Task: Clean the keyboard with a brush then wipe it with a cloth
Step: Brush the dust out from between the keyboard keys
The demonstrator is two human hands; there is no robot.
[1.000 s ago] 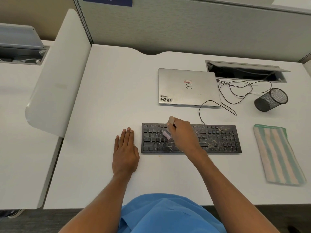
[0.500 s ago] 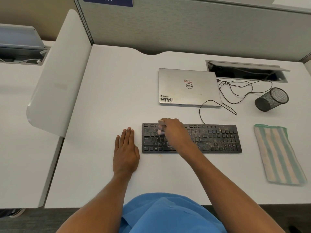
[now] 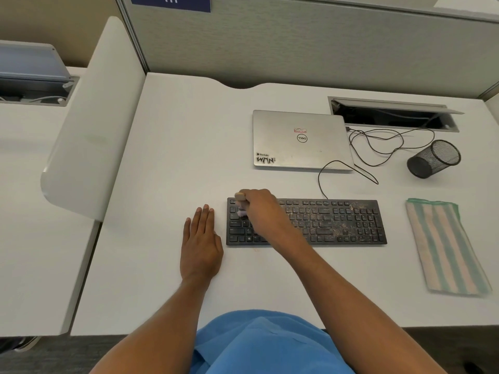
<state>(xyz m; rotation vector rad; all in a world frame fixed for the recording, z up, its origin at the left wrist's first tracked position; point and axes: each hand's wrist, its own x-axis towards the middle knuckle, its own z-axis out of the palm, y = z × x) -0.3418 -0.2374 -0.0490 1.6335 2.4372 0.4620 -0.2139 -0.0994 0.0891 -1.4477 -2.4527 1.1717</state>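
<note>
A black keyboard lies on the white desk, its right half speckled with dust and crumbs. My right hand grips a small brush with a tan handle and pale bristles, which sit on the keys at the keyboard's upper left corner. My left hand rests flat on the desk just left of the keyboard, fingers straight. A striped green and pink cloth lies on the desk to the right of the keyboard.
A closed silver laptop sits behind the keyboard, with black cables trailing to an open cable tray. A black mesh cup lies tipped at the right. A white divider panel rises at the left.
My right hand has swept the brush leftward across the keys, from near the keyboard's middle-left to its upper left corner. My left hand has stayed put.
</note>
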